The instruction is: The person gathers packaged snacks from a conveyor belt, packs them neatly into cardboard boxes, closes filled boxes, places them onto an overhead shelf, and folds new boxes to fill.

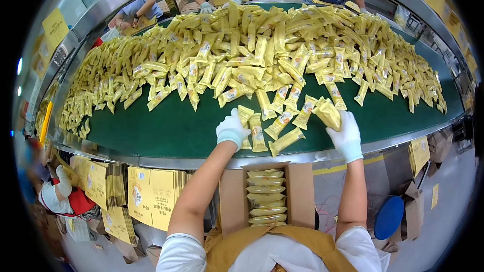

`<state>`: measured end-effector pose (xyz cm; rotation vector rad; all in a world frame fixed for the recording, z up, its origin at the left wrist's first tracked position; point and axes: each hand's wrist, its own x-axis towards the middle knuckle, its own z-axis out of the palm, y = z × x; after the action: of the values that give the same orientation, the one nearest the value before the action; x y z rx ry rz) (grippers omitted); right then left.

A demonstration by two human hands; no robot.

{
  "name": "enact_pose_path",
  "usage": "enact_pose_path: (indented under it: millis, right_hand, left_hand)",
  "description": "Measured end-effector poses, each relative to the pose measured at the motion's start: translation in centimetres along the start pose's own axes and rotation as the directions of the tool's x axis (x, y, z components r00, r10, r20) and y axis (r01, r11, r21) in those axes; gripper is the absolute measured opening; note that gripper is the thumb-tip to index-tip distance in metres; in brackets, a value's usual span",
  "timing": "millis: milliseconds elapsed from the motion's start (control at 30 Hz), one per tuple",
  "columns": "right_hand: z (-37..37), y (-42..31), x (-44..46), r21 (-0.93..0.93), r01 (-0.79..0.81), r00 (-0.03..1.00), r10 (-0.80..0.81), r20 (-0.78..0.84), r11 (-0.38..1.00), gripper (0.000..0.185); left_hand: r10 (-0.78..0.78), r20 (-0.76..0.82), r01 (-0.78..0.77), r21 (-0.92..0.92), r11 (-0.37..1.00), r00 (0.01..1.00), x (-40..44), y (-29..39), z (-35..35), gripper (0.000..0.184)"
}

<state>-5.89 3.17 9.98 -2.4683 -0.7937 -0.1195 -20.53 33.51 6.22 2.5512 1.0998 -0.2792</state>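
My left hand (233, 128), in a white glove, is at the near edge of the green belt (166, 131), its fingers around the side of a yellow packet (245, 116). Another packet (257, 133) lies just right of it. My right hand (346, 133), gloved too, grips yellow packets (328, 114) above the belt. Between my hands several loose packets lie at angles. Below them, against my apron, an open cardboard box (302, 196) holds a column of stacked yellow packets (267, 196).
A large heap of yellow packets (262, 45) spans the belt. Co-workers' gloved hands (207, 8) are at its far side. Flat yellow cartons (151, 196) stand at the lower left, near another person (60, 196). A blue stool (388, 217) is at the lower right.
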Motion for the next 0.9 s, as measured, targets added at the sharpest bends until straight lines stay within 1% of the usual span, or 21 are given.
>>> enact_pose_path:
  millis: [33,67,100,133,167,200,267,367,400,467,500,533,567,600,633,667,700,733,800,833,900]
  right_hand:
    - [0.3,-0.4,0.2,0.140,0.091,0.995,-0.094,0.016,0.986,0.047]
    - [0.7,-1.0,0.5,0.277,0.179,0.982,-0.191,0.017,0.944,0.045]
    - [1.1,-1.7,0.9,0.350,0.269,0.942,-0.321,0.097,0.897,0.042]
    - [1.7,-2.4,1.4,0.426,0.345,0.880,-0.446,0.165,0.837,0.039]
    - [3.3,-2.5,1.8,0.401,0.421,0.817,-0.532,0.222,0.814,0.038]
    - [5.3,-2.4,1.9,0.295,0.448,0.781,-0.530,0.331,0.844,0.038]
    - [8.4,-2.5,0.8,0.169,0.558,0.715,-0.574,0.400,0.813,0.038]
    - [8.0,-3.3,1.1,0.033,0.592,0.698,-0.532,0.480,0.806,0.037]
    - [8.1,-3.2,1.1,0.003,0.602,0.703,-0.532,0.472,0.799,0.036]
    - [8.6,-2.3,1.1,-0.056,0.619,0.715,-0.533,0.453,0.784,0.036]
    - [9.0,-1.5,0.9,-0.102,0.643,0.739,-0.580,0.342,0.759,0.037]
    - [9.3,-0.5,0.6,-0.153,0.659,0.748,-0.623,0.228,0.736,0.039]
    - [9.4,0.3,0.2,-0.207,0.669,0.741,-0.662,0.112,0.714,0.040]
    - [9.2,0.7,-0.3,-0.227,0.667,0.742,-0.661,0.116,0.709,0.045]
    - [8.8,0.7,-1.0,-0.247,0.665,0.743,-0.659,0.120,0.705,0.050]
    - [8.4,0.7,-1.8,-0.266,0.663,0.744,-0.657,0.124,0.700,0.055]
    - [6.6,-0.2,-2.5,-0.171,0.640,0.767,-0.606,0.212,0.749,0.074]
    - [6.3,-0.4,-2.9,-0.154,0.633,0.770,-0.597,0.225,0.759,0.079]
    - [5.7,-0.3,-3.3,-0.125,0.617,0.777,-0.576,0.253,0.777,0.089]
    - [5.6,-0.3,-3.2,-0.165,0.603,0.779,-0.533,0.329,0.780,0.093]
    - [5.2,-0.4,-2.2,-0.245,0.582,0.772,-0.432,0.466,0.776,0.101]
  left_hand:
    - [0.024,-0.001,-0.024,0.028,0.999,1.000,-0.1,0.0,-0.1,0.084]
    - [0.050,0.010,-0.050,0.026,0.998,0.999,0.0,-0.3,-0.1,0.083]
    - [0.077,0.019,-0.077,0.023,0.997,0.997,0.1,-0.8,-0.2,0.082]
    - [0.107,0.029,-0.107,0.019,0.994,0.994,0.1,-1.1,-0.5,0.082]
    - [0.115,-0.001,-0.114,0.050,0.992,0.993,-0.1,-1.4,-0.7,0.076]
    - [0.105,-0.040,-0.102,0.068,0.992,0.994,0.0,-1.9,-0.7,0.070]
    - [0.092,-0.106,-0.080,0.115,0.990,0.990,-0.1,-3.2,-1.3,0.065]
    - [0.101,-0.164,-0.073,0.169,0.983,0.981,-0.6,-4.3,-2.7,0.058]
    - [0.119,-0.194,-0.080,0.195,0.978,0.974,-0.9,-4.5,-3.1,0.055]
    - [0.170,-0.205,-0.105,0.292,0.951,0.964,-0.1,-5.8,-2.2,0.054]
    - [0.197,-0.208,-0.117,0.341,0.933,0.958,0.5,-6.6,-1.3,0.054]
    - [0.309,-0.302,-0.168,0.412,0.895,0.902,1.2,-8.0,0.7,0.055]
    - [0.419,-0.382,-0.207,0.486,0.849,0.824,1.8,-9.7,3.4,0.057]
    - [0.524,-0.445,-0.231,0.560,0.795,0.726,1.8,-10.7,5.0,0.059]
    - [0.484,-0.375,-0.273,0.492,0.827,0.791,-0.3,-9.8,4.0,0.070]
    - [0.487,-0.390,-0.301,0.448,0.842,0.782,-1.1,-9.8,4.5,0.084]
    - [0.492,-0.344,-0.328,0.436,0.838,0.800,-1.7,-9.6,4.3,0.092]
    - [0.497,-0.298,-0.354,0.422,0.834,0.815,-2.6,-9.3,3.5,0.101]
    - [0.360,-0.219,-0.300,0.263,0.917,0.907,-3.0,-8.5,0.5,0.111]
    - [0.294,-0.169,-0.263,0.183,0.947,0.941,-2.9,-8.3,-0.3,0.117]
    - [0.367,-0.182,-0.300,0.312,0.901,0.912,-1.3,-9.7,1.4,0.122]
